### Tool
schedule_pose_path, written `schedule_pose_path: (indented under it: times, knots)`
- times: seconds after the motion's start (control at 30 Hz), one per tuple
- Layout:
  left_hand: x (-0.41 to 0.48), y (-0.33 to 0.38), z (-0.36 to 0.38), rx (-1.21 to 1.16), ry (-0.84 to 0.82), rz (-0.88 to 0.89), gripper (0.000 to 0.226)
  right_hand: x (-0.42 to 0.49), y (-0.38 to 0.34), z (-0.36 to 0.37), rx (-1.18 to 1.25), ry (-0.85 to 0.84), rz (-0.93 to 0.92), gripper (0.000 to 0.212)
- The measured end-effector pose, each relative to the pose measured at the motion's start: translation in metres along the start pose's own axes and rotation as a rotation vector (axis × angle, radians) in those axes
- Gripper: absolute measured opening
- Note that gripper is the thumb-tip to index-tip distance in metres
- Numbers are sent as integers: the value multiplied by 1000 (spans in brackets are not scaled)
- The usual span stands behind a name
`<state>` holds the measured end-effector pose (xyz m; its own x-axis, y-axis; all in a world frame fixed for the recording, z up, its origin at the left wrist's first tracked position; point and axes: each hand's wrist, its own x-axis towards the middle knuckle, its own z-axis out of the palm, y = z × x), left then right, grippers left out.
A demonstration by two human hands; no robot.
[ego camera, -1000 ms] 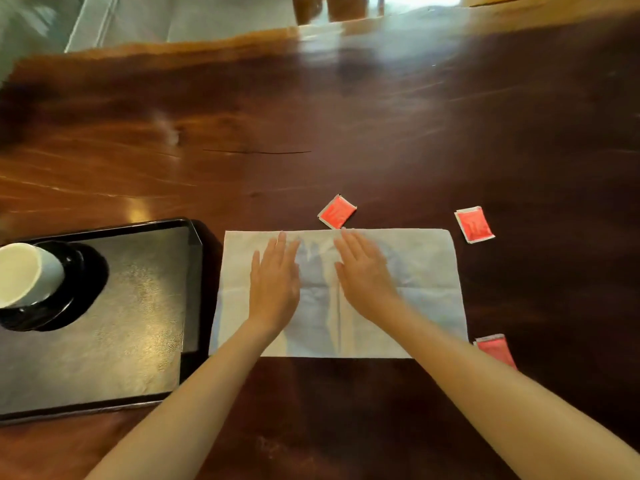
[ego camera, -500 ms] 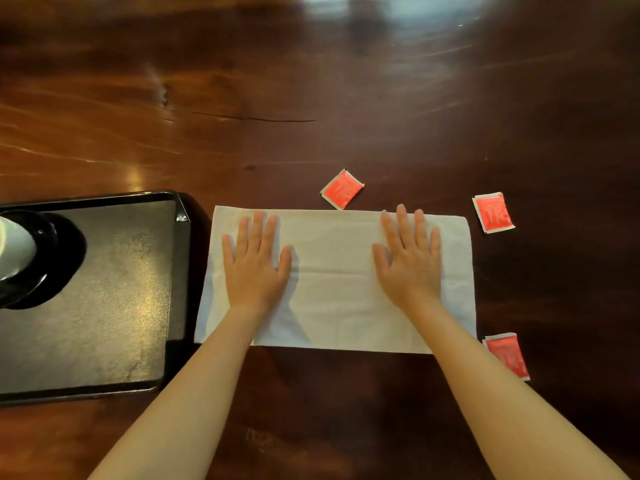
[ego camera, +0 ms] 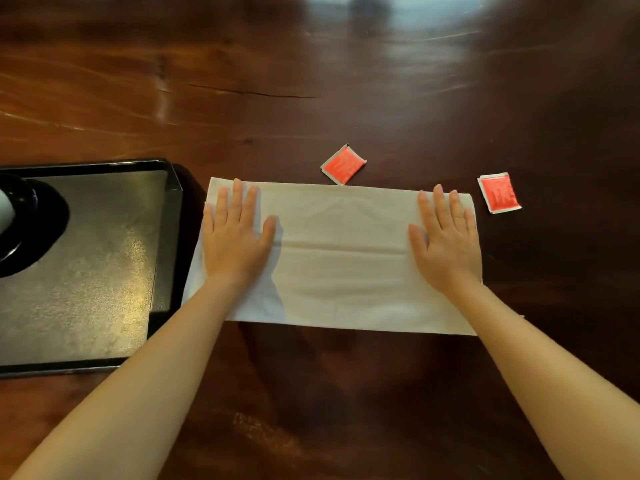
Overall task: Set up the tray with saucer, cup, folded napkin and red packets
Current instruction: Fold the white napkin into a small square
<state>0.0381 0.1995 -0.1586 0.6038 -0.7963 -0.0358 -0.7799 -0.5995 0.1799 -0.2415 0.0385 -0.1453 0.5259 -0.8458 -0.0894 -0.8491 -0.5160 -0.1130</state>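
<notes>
The desk (ego camera: 346,81) is dark polished wood, glossy enough to mirror the light, with a fine crack in the grain. The tray (ego camera: 104,271) looks black, its floor finely textured with a dull sheen. The napkin (ego camera: 343,268) is soft matt paper, creased. Two red packets (ego camera: 343,164) (ego camera: 499,192) look like slick printed paper.

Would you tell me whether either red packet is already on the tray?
No, both red packets lie on the wooden table, beyond the napkin.
</notes>
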Motion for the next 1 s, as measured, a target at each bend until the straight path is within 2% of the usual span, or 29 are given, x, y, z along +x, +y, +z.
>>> schedule_pose_path:
  times: [0.23,0.3,0.37,0.43,0.5,0.53,0.63,0.77,1.0]
  knots:
    - [-45,7,-8,-17,-38,-46,62,4,13,-1,10,-36,-107,55]
    - [-65,7,-12,-36,-52,-42,61,-1,12,-7,60,-39,-51,56]
    - [-78,13,-16,-49,-19,-44,61,-16,-16,-13,106,32,-6,58]
    - [-88,29,-15,-79,10,-24,60,-40,-72,-10,134,75,-165,58]
    - [-101,46,-10,-110,-16,2,55,-68,-124,6,100,-18,-371,58]
    - [-108,48,-6,-97,-33,7,53,-79,-139,13,61,-76,-405,58]
    - [-116,28,0,14,-36,4,57,-82,-126,24,27,-72,-338,58]
    - [-118,-2,-5,36,-39,26,63,-79,-76,21,11,-51,-196,60]
    - [-120,-10,-9,44,-69,66,65,-76,3,5,0,-66,8,63]
